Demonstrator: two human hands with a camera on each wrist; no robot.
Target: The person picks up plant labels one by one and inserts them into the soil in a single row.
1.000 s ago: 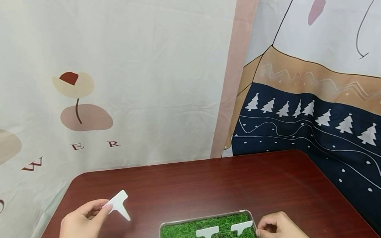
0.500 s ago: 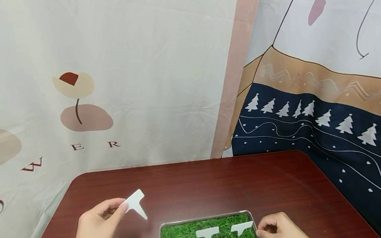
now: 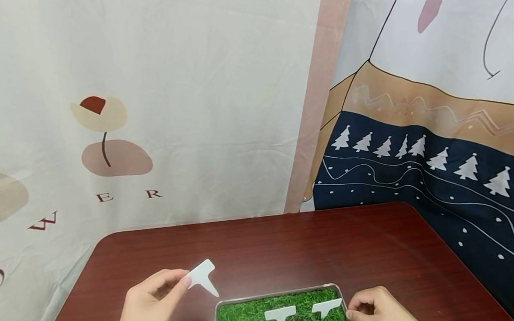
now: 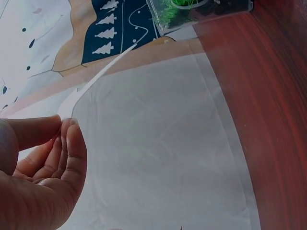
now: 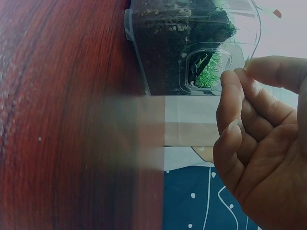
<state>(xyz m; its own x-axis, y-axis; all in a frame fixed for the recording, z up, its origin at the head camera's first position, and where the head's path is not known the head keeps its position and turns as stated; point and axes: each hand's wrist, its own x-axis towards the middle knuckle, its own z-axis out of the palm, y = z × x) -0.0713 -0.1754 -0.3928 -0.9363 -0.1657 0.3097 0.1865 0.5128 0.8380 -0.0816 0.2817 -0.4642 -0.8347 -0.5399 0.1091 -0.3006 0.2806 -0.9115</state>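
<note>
My left hand (image 3: pixel 148 307) pinches one end of a white T-shaped plant label (image 3: pixel 202 276) between thumb and fingers. Held above the table, the label tilts with its pointed stem towards the box; the left wrist view shows it nearly edge-on. A clear plastic box (image 5: pixel 163 52) of green grass (image 3: pixel 245 313) over dark soil stands at the front. Two more plant labels stand in the grass: one near the middle (image 3: pixel 280 315), another (image 3: pixel 327 307) by the right wall. At that wall, my right hand (image 3: pixel 381 308) pinches the box's rim with thumb and fingertips, its other fingers curled.
The dark red wooden table (image 3: pixel 254 250) has rounded far corners. Behind it hangs a pale cloth (image 3: pixel 217 108) with printed flower shapes and letters. A navy cloth (image 3: pixel 420 184) with white trees hangs at the right. The box's near part lies outside the head view.
My left hand has carried the plant label rightwards over the table, closer to the box's far left corner. My right hand and the two labels in the grass have stayed put.
</note>
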